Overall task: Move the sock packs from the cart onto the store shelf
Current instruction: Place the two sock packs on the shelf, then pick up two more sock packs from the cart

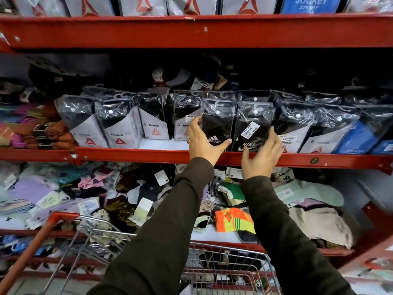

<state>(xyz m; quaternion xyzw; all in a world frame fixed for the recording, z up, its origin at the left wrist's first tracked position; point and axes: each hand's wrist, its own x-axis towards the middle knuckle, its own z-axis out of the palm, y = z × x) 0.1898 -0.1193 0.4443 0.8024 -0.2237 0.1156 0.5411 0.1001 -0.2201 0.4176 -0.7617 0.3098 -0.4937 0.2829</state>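
Note:
Two black sock packs stand upright side by side on the red middle shelf (131, 156): an Adidas pack (219, 124) and a Nike pack (253, 124). My left hand (202, 143) grips the Adidas pack's lower left side, fingers on its left edge and thumb across its bottom front. My right hand (262, 154) holds the Nike pack's lower right edge, thumb below the logo. The wire cart (223, 267) with a red handle sits below my arms; something lies inside it, but what it is stays unclear.
Reebok sock packs (119, 126) line the same shelf left and right, blue packs (357, 139) at far right. The shelf above (191, 30) carries more packs. The lower shelf holds a loose heap of colourful socks (234, 218). A bare white gap (161, 143) lies left of the Adidas pack.

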